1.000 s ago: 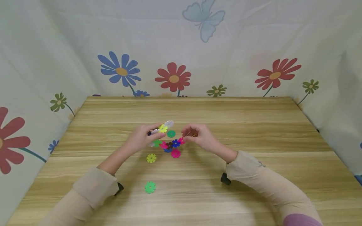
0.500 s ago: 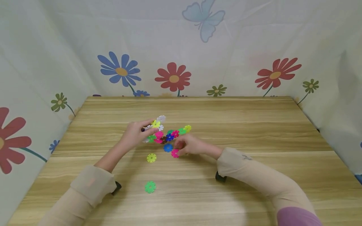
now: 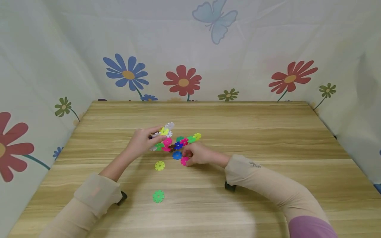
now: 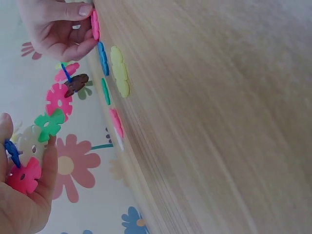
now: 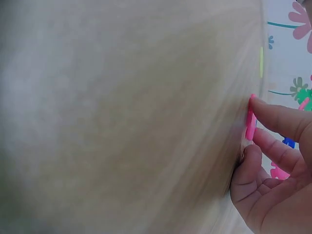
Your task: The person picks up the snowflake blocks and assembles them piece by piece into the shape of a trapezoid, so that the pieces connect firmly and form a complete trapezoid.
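Note:
My left hand (image 3: 143, 141) holds a chain of slotted plastic flower discs (image 3: 167, 141) linked edge to edge, raised above the table. White, yellow, pink, green, brown and blue discs show in it, and its right end finishes in a yellow disc (image 3: 197, 136). In the left wrist view a pink disc (image 4: 27, 176) and a blue one lie within the left fingers. My right hand (image 3: 202, 153) is down at the tabletop, pinching a loose pink disc (image 3: 184, 161) between thumb and fingertips. That pink disc (image 5: 251, 119) stands on edge in the right wrist view.
Loose discs lie on the wooden table (image 3: 268, 138): a blue one (image 3: 177, 155) beside the right fingers, a yellow one (image 3: 159, 165) to the left, and a green one (image 3: 158, 196) nearer the front. A flower-printed curtain (image 3: 244, 59) surrounds the table's back and sides.
My right hand has left the chain's right end and come down to the loose pink disc, which it now pinches. The left hand has shifted slightly left with the chain.

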The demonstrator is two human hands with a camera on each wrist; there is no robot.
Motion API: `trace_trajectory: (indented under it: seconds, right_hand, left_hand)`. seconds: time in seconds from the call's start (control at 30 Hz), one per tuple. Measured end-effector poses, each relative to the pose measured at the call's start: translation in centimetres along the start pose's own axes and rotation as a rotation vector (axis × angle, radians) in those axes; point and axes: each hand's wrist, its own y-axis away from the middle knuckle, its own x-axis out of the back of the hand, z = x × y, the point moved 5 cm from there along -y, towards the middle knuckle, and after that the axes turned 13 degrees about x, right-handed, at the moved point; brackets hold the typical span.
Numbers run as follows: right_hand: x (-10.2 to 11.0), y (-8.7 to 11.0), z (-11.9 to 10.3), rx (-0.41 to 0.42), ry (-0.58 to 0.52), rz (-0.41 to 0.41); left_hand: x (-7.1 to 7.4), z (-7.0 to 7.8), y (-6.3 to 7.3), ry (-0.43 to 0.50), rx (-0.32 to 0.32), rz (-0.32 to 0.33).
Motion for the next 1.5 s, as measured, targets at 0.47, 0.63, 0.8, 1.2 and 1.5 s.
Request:
trace_trajectory:
  seconds: [0.47,0.63,0.8,1.2,1.5]
  right_hand:
    - [0.2,1.3,0.1,0.074,-0.059,0.016]
    - [0.6,2.5,0.3,0.062,-0.203,0.022]
    - [1.7,3.6,0.2,0.017,-0.344,0.050]
    - [6.0,5.0,-1.0,0.083,-0.411,0.308]
    - [7.2,5.3,-1.9,0.040,-0.512,0.443]
  left_hand:
    - [-0.3,0.2,0.2,0.014,-0.046,-0.006]
    - [-0.5,0.4,0.2,0.025,-0.049,-0.031]
    - [-0.6,0.7,0.3,0.013,-0.069,-0.030]
    - [-1.4,1.7,0.8,-0.011,-0.105,-0.073]
    - [-1.9,2.8,1.4,-0.037,-0.168,-0.082]
